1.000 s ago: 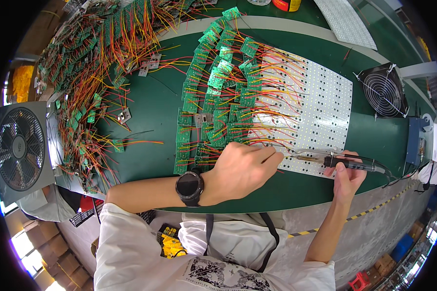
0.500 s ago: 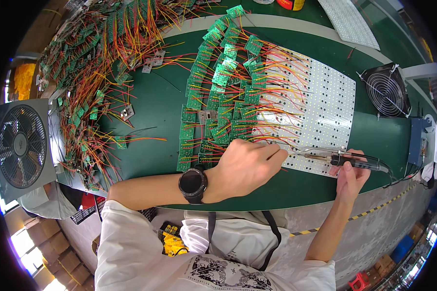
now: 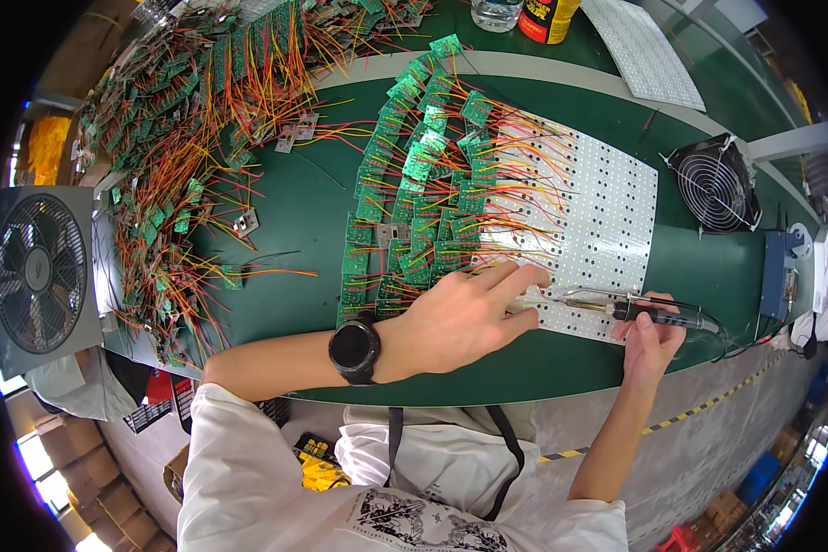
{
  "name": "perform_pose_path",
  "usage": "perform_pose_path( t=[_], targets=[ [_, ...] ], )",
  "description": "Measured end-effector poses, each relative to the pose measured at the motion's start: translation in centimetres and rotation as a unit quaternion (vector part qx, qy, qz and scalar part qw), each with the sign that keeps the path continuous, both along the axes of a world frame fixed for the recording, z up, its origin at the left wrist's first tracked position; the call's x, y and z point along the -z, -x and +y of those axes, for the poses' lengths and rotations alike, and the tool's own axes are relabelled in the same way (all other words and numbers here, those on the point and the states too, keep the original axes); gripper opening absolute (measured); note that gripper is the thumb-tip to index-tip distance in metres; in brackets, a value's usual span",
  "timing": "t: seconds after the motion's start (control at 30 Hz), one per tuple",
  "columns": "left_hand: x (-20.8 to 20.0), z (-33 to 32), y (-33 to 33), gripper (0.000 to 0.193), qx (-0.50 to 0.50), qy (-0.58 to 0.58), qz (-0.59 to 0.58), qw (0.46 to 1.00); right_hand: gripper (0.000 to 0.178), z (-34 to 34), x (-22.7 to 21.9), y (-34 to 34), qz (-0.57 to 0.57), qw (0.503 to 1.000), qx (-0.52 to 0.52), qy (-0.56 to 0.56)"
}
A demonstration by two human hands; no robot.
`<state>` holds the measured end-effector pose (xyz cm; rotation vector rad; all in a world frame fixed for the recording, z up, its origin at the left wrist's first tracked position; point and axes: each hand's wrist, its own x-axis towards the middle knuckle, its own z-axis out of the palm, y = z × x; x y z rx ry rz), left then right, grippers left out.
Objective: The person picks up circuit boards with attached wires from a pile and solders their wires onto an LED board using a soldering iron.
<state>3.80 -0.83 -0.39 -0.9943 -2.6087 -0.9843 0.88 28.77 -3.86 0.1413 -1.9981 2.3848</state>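
While the iron [image 3: 664,317] is gripped by the fingers of the right hand [image 3: 650,345], its slim metal end is pointed at the left hand [image 3: 460,320], whose thumb and forefinger are held apart, with nothing seen gripped between them. If the iron is hot, those fingers could be burned by a small slip. Beneath and beyond them the panel [image 3: 616,225] is laid, with wires [image 3: 529,202] draped across it; insulation could be scorched by a stray touch of the tip. Left of the left fingers, boards [image 3: 423,225] are ranked in rows near the watch [image 3: 354,347], so wires could be snagged and rows dragged askew. Right of the right fingers, the cable [image 3: 718,328] is trailed over the table [image 3: 699,267]; by a catch there, the iron could be jerked.
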Motion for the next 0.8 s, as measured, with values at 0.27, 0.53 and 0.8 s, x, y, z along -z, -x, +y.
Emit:
perform_pose_path(
  t=[0.27, 0.53, 0.8],
  targets=[
    [1.3, 0.0, -0.1, 0.023, 0.002, 0.056, 0.051, 0.997, 0.030, 0.1, 0.1, -0.1, 0.008, 1.000, -0.009, -0.008],
    [1.2, -0.1, 0.0, 0.024, 0.008, 0.064, 0.039, 0.997, 0.023, 0.2, -0.2, -0.3, 0.000, 0.999, -0.037, -0.024],
    [1.3, -0.1, 0.0, 0.023, 0.004, 0.045, 0.034, 0.998, 0.025, -0.1, -0.5, -0.3, 0.001, 0.999, -0.043, -0.026]
  ],
)
